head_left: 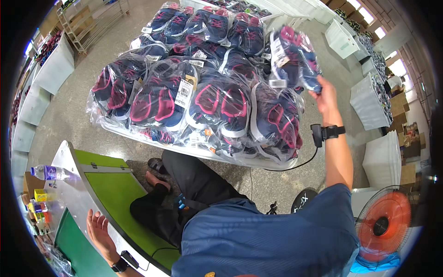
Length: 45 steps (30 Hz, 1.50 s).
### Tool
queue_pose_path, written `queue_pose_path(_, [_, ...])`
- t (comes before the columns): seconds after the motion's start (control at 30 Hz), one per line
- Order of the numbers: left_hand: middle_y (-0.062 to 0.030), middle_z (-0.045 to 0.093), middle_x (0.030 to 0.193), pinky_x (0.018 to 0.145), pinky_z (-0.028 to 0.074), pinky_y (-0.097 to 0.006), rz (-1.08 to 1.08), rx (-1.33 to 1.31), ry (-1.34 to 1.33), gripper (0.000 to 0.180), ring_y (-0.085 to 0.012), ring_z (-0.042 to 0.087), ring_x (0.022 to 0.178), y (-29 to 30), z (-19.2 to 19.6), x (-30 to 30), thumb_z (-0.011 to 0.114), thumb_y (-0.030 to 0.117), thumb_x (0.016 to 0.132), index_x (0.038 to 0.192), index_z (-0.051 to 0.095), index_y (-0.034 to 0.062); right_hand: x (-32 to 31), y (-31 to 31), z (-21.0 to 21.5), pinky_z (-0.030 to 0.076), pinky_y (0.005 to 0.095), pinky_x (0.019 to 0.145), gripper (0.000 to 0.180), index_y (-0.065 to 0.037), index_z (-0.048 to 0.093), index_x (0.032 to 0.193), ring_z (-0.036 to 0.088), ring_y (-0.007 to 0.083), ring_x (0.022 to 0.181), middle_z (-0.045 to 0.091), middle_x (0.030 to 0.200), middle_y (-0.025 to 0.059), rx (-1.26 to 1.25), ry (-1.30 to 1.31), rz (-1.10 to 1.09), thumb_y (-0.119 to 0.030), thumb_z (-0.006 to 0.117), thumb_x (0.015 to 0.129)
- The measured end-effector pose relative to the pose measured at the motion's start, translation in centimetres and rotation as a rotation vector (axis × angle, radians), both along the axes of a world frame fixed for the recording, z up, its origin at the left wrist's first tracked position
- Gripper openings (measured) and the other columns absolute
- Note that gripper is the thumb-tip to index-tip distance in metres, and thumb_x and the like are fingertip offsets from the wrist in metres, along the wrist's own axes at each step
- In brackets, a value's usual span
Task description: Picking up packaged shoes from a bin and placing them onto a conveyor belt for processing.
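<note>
Warehouse floor: right hand (pixel 326 98) lifts bagged shoes (pixel 295 57) off pile (pixel 194 97)

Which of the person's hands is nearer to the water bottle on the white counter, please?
Left. The left hand lies open, palm up, on the counter edge, below and right of the water bottle. The right hand is far across, gripping a bagged pair of shoes above the pile.

Bagged shoe pair (pixel 295 57): navy shoes with pink trim, sealed in a clear, crinkled plastic bag bearing white labels. The bag is held up off the heap, tilted, gripped at its lower right corner. It hangs at the right rear edge of a pile (pixel 194 87) of like bagged pairs, stacked in rows on a low white platform.
</note>
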<state>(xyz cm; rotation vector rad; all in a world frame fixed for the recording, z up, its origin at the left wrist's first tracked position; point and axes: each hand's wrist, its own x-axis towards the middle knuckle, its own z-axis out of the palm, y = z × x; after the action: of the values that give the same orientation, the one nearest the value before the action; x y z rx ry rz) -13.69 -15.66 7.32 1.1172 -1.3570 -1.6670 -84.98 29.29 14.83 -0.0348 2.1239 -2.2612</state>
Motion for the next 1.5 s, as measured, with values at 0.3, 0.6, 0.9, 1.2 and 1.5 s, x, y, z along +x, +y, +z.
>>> queue_pose_path(0.3, [-0.0018,0.065,0.115,0.091,0.049,-0.027,0.101,0.145,-0.062,0.051,-0.0119,0.061,0.102,1.3,-2.9,1.7,0.051,0.04,0.107,0.144,0.052,0.0048,-0.2,-0.9,-4.8,0.041,0.0243,0.049,0.063,0.002,0.064,0.113,0.064,0.0143,0.072,0.066,0.09,0.0067,0.622,-0.165,0.11,-0.055,0.073,0.088])
queue_pose_path(0.6, [-0.0048,0.064,0.116,0.091,0.05,-0.027,0.081,0.137,-0.019,0.05,-0.0142,0.061,0.103,1.0,-4.3,2.5,0.05,0.036,0.108,0.145,0.05,0.0023,0.0,-2.0,-4.5,0.04,0.0225,0.045,0.06,0.003,0.063,0.111,0.061,0.0124,0.061,0.066,0.085,0.0061,0.591,-0.19,0.099,-0.053,0.071,0.091])
queue_pose_path(0.9, [-0.0081,0.064,0.115,0.089,0.051,-0.026,0.075,0.149,0.046,0.048,-0.0147,0.061,0.1,1.1,-4.9,3.2,0.047,0.03,0.109,0.144,0.048,-0.0031,-2.0,-1.4,-3.2,0.034,0.0229,0.042,0.02,-0.01,0.064,0.092,0.052,0.0103,0.053,0.065,0.077,0.0029,0.027,-0.324,0.121,-0.028,0.071,0.095])
queue_pose_path(1.2, [-0.003,0.064,0.116,0.086,0.051,-0.022,0.118,0.104,-0.019,0.048,-0.0114,0.062,0.1,0.9,-6.3,4.1,0.051,0.033,0.108,0.145,0.05,0.0024,2.1,-3.3,-4.0,0.036,0.0254,0.044,0.05,-0.002,0.068,0.099,0.051,0.0098,0.051,0.06,0.072,0.0029,0.764,-0.066,0.175,-0.051,0.072,0.09])
queue_pose_path(1.5, [-0.0035,0.065,0.114,0.081,0.051,-0.02,0.142,0.103,0.0,0.046,-0.01,0.062,0.095,1.1,-6.4,3.7,0.052,0.031,0.108,0.144,0.052,0.0012,0.6,-1.8,-3.7,0.038,0.0269,0.047,0.067,0.0,0.067,0.094,0.051,0.0105,0.052,0.056,0.07,0.0009,0.839,-0.019,0.184,-0.067,0.068,0.087])
